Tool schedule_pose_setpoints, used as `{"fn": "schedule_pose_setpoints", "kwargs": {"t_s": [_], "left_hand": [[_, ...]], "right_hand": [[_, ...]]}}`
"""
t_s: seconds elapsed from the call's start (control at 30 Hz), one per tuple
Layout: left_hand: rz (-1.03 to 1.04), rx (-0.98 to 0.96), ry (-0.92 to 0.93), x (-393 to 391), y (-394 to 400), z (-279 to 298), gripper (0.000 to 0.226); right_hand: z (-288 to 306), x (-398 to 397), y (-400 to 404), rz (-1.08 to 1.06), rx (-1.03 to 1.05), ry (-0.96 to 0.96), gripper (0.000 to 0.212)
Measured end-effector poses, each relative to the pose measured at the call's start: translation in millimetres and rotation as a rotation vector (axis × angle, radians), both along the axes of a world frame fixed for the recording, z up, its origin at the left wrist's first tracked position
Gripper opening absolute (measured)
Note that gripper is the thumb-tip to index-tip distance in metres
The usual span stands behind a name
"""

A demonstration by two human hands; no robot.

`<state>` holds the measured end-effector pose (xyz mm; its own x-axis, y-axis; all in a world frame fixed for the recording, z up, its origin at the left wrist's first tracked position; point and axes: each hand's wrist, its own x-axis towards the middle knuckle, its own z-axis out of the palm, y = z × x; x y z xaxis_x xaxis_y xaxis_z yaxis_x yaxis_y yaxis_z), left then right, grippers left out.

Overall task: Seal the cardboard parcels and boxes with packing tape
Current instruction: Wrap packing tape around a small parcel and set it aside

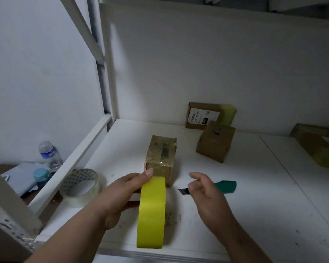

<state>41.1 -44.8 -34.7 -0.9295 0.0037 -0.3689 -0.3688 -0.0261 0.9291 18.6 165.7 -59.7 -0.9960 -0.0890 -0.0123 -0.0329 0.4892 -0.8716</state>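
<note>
My left hand [122,194] grips a roll of yellow tape [152,211], held upright on edge just above the white shelf [254,215]. Right behind the roll stands a small cardboard box [160,158] wrapped in clear tape. My right hand [207,194] hovers to the right of the roll with loosely curled fingers and holds nothing. A utility knife with a green handle [226,186] lies on the shelf behind that hand, its dark blade pointing left.
A clear tape roll [80,186] lies at the shelf's left edge. Farther back are a plain brown box [215,142], a labelled flat box [203,115] leaning on the wall, and another box [319,145] at the right. A water bottle [49,154] stands lower left, outside the shelf frame.
</note>
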Motion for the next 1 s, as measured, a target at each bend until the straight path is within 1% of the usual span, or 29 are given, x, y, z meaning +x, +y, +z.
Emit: {"fn": "schedule_pose_setpoints", "kwargs": {"t_s": [0.07, 0.13, 0.17, 0.2, 0.3, 0.37, 0.43, 0.5, 0.6, 0.67, 0.7, 0.8, 0.9, 1.0], "left_hand": [[0.012, 0.011, 0.0, 0.8, 0.6, 0.2, 0.049], [0.029, 0.022, 0.005, 1.3, 0.5, -0.3, 0.05], [0.033, 0.026, 0.007, 1.6, 0.7, -0.1, 0.05], [0.032, 0.031, 0.01, 1.6, 0.4, 0.1, 0.05], [0.03, 0.053, 0.02, 2.0, 1.2, 0.3, 0.048], [0.058, 0.061, 0.025, 1.8, 1.2, -2.5, 0.05], [0.085, 0.068, 0.029, 2.1, 2.5, -5.2, 0.051], [0.097, 0.079, 0.047, 3.0, 4.5, -6.3, 0.054], [0.133, 0.12, 0.073, 1.2, 7.1, -8.7, 0.06], [0.141, 0.15, 0.084, 0.2, 8.9, -9.6, 0.053], [0.138, 0.156, 0.086, 0.3, 10.3, -9.5, 0.05], [0.137, 0.162, 0.092, 0.3, 11.3, -11.5, 0.042], [0.153, 0.159, 0.096, 0.2, 9.4, -12.2, 0.03], [0.154, 0.138, 0.11, 1.2, 7.6, -13.9, 0.033]], "right_hand": [[-15.7, -18.2, 14.2, -0.021, 0.412, 0.045, 0.051], [-31.2, -30.7, 27.0, 0.036, 0.798, 0.018, 0.07], [-34.5, -33.6, 31.5, 0.056, 0.914, -0.006, 0.073], [-33.2, -33.9, 34.3, 0.055, 0.977, -0.011, 0.071], [-23.3, -36.3, 39.0, 0.021, 1.056, 0.043, 0.055], [-18.9, -36.8, 43.9, 0.046, 1.085, 0.043, 0.046], [-17.6, -36.3, 51.1, 0.071, 1.02, 0.04, 0.039], [-6.0, -33.1, 53.8, 0.058, 0.85, 0.047, 0.04], [31.4, -23.0, 45.3, 0.07, 0.549, 0.093, 0.046], [56.4, -14.6, 34.2, 0.156, 0.411, 0.108, 0.04], [66.1, -11.0, 28.6, 0.211, 0.394, 0.114, 0.036], [86.6, -5.9, 13.3, 0.302, 0.472, 0.119, 0.027], [96.0, -8.6, 0.7, 0.335, 0.573, 0.114, 0.028], [99.1, -12.9, -11.6, 0.366, 0.713, 0.123, 0.03]]}}
